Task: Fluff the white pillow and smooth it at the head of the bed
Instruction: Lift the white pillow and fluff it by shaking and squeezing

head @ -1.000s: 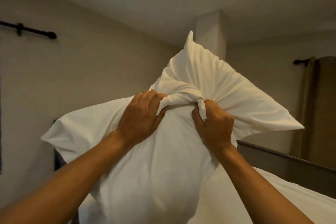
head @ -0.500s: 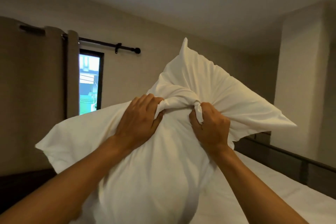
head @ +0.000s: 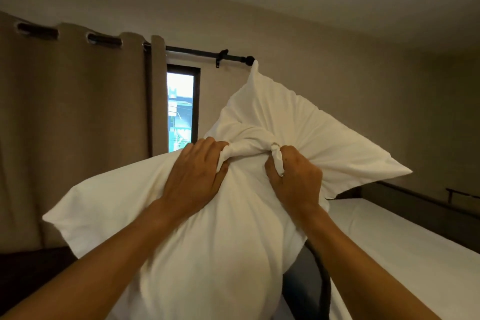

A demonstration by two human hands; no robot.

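I hold the white pillow (head: 207, 254) up in the air in front of me, well above the bed (head: 405, 249). My left hand (head: 194, 176) and my right hand (head: 293, 176) each clutch a bunch of the pillowcase fabric near its middle, a twisted ridge of cloth stretched between them. The pillow's corners stick out to the left, upward and to the right. Its lower part hangs down between my forearms and hides what is below.
The bed with a white sheet lies at the lower right, with a dark bed frame (head: 420, 210) along the wall. A brown curtain (head: 72, 125) on a black rod (head: 207, 53) hangs at the left beside a narrow window (head: 180, 112).
My view has swung left, from the room's corner to the curtain and window. Both hands keep the same grip on the pillow, which stays raised in front of me.
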